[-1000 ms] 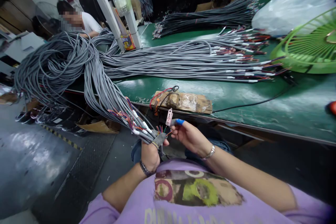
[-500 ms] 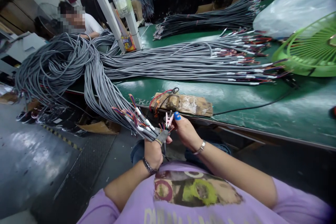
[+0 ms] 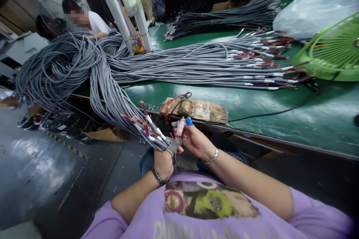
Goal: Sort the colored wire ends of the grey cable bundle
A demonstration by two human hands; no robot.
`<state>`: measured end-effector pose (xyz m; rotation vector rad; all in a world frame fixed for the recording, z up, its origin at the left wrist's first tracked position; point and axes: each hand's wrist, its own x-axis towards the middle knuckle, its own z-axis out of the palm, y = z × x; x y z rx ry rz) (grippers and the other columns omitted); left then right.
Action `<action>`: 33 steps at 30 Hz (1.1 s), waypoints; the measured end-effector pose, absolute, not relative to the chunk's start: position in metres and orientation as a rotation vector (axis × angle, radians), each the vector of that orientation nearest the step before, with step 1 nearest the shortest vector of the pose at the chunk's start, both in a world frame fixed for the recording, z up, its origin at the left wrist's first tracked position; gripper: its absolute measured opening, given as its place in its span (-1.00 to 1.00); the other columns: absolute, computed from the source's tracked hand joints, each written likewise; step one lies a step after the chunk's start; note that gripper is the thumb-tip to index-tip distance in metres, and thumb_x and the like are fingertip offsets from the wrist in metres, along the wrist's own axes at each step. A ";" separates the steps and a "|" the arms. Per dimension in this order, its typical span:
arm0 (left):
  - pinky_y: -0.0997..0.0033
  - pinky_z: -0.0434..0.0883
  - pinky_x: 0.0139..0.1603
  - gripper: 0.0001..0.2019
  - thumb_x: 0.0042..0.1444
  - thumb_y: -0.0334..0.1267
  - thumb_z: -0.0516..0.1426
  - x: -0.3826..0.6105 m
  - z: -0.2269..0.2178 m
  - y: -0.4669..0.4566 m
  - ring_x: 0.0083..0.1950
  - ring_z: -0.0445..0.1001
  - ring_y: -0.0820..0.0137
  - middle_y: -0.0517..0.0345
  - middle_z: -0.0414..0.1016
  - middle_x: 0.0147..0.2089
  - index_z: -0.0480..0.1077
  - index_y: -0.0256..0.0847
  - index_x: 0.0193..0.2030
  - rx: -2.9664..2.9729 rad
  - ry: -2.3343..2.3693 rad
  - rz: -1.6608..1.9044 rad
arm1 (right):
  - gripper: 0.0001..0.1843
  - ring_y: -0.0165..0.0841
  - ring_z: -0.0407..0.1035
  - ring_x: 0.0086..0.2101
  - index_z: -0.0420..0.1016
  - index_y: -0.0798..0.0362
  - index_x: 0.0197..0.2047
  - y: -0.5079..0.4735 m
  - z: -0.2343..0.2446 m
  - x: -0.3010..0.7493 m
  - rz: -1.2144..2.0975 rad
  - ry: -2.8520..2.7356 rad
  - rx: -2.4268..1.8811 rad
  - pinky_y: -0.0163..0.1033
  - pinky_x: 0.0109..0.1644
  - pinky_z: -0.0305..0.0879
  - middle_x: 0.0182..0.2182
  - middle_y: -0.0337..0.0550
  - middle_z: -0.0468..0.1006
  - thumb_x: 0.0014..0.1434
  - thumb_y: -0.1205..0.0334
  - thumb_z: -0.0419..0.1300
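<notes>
My left hand (image 3: 163, 163) is closed around the ends of several grey cables (image 3: 117, 108), whose coloured wire tips fan out above my fist. My right hand (image 3: 194, 140), with blue tape on a fingertip, pinches a small pink connector (image 3: 181, 127) right at those wire tips. Both hands hover below the front edge of the green table (image 3: 280, 119), over my lap.
A wooden block with red and black wires (image 3: 196, 109) lies at the table edge. Long grey cable bundles (image 3: 196, 65) cover the table; a green fan (image 3: 331, 50) and a plastic bag (image 3: 314, 7) sit at right. Another person (image 3: 84, 20) sits far left.
My right hand moved left and brought the pink connector down to the wire tips held in my left hand. The left hand stayed nearly still.
</notes>
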<state>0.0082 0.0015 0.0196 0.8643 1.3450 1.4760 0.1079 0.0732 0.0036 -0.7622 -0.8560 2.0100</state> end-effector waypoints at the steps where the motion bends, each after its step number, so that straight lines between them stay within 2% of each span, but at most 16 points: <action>1: 0.43 0.41 -0.43 -0.70 -0.03 -0.12 0.27 0.008 0.021 0.001 -0.54 0.44 0.44 0.16 0.47 -0.63 0.44 -0.23 -0.65 0.856 1.342 1.484 | -0.35 -0.38 0.29 -0.50 0.45 0.03 -0.34 0.071 0.002 0.110 2.041 -0.790 -0.743 -0.24 -0.38 0.24 -0.50 -0.17 0.45 0.00 -0.46 0.09; 6: 0.40 0.43 -0.39 -0.70 0.00 -0.09 0.26 0.006 0.017 -0.004 -0.53 0.46 0.42 0.15 0.50 -0.60 0.46 -0.24 -0.62 0.850 1.320 1.484 | -0.42 -0.40 0.30 -0.50 0.44 0.08 -0.38 0.053 0.001 0.130 2.180 -0.875 -0.645 -0.25 -0.37 0.22 -0.53 -0.22 0.42 -0.07 -0.33 0.27; 8: 0.39 0.44 -0.34 -0.69 0.05 -0.11 0.24 0.003 0.014 -0.007 -0.49 0.47 0.41 0.14 0.51 -0.58 0.48 -0.24 -0.60 0.904 1.331 1.464 | -0.52 -0.42 0.31 -0.49 0.41 0.08 -0.40 0.046 0.004 0.136 2.092 -0.993 -0.695 -0.29 -0.38 0.17 -0.55 -0.25 0.44 -0.09 -0.17 0.38; 11: 0.39 0.44 -0.30 -0.72 0.07 -0.13 0.23 -0.002 0.011 -0.009 -0.45 0.49 0.39 0.13 0.53 -0.55 0.51 -0.24 -0.57 1.033 1.359 1.390 | -0.62 -0.44 0.32 -0.50 0.41 0.09 -0.39 0.043 0.011 0.139 1.956 -1.141 -0.745 -0.31 -0.37 0.14 -0.56 -0.24 0.50 -0.03 -0.03 0.39; 17: 0.38 0.42 -0.29 -0.73 0.01 -0.13 0.28 -0.009 0.012 -0.009 -0.44 0.48 0.38 0.12 0.53 -0.55 0.51 -0.24 -0.60 1.164 1.337 1.203 | -0.61 -0.41 0.34 -0.55 0.38 0.07 -0.43 0.045 0.018 0.137 1.959 -1.256 -0.751 -0.28 -0.40 0.17 -0.63 -0.26 0.49 -0.04 -0.06 0.37; 21: 0.39 0.40 -0.26 -0.75 0.05 -0.17 0.25 -0.009 0.014 -0.009 -0.43 0.47 0.39 0.13 0.53 -0.54 0.52 -0.23 -0.58 1.130 1.345 1.291 | -0.60 -0.46 0.24 -0.56 0.41 0.09 -0.47 0.045 0.018 0.138 1.895 -1.259 -0.873 -0.31 -0.43 0.10 -0.62 -0.25 0.48 -0.08 -0.07 0.39; 24: 0.41 0.38 -0.34 -0.73 0.04 -0.17 0.25 -0.006 0.017 -0.010 -0.50 0.43 0.42 0.15 0.49 -0.60 0.49 -0.23 -0.61 1.002 1.362 1.407 | -0.57 -0.50 0.14 -0.57 0.42 0.10 -0.51 0.047 0.015 0.139 1.851 -1.153 -0.959 -0.32 -0.46 0.07 -0.62 -0.31 0.38 -0.17 -0.07 0.43; 29: 0.44 0.35 -0.37 -0.74 -0.01 -0.20 0.26 -0.003 0.019 -0.009 -0.51 0.41 0.44 0.16 0.46 -0.64 0.47 -0.24 -0.64 0.916 1.360 1.456 | -0.61 -0.53 0.09 -0.58 0.41 0.09 -0.52 0.049 0.008 0.142 1.912 -0.902 -0.922 -0.32 -0.44 0.14 -0.65 -0.37 0.27 -0.18 0.01 0.46; 33: 0.44 0.35 -0.37 -0.74 0.00 -0.19 0.25 -0.003 0.020 -0.008 -0.52 0.41 0.44 0.16 0.45 -0.64 0.47 -0.24 -0.64 0.904 1.332 1.454 | -0.63 -0.52 0.16 -0.56 0.45 0.09 -0.45 0.056 0.002 0.142 2.067 -0.724 -0.839 -0.32 -0.43 0.21 -0.58 -0.30 0.38 -0.13 -0.01 0.43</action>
